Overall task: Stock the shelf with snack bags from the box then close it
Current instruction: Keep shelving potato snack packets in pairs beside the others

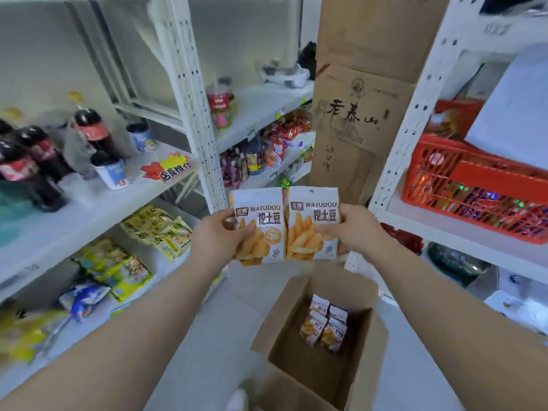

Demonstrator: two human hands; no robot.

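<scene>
the left hand (218,232) grips one snack bag (257,226) by its left edge, thumb on the front. the right hand (360,229) grips a second snack bag (312,223) by its right edge. the two bags are held up side by side, edges touching, in the air above the box (296,348).

the box is brown cardboard and sits open on the pale floor (207,336), flaps up. a few more small snack bags (324,324) lie in the far corner inside it. most of the box bottom is bare.

a white metal shelf (98,203) stands on the left. its upper board holds dark soda bottles (89,132), two little cups (114,173) and a red and yellow sign (169,170). the board below holds yellow packs (160,229) and other bags, blurry. another white shelf stands on the right with a red basket (474,185) on it. a tall cardboard carton (355,123) with black writing stands between the shelves, at the back.
</scene>
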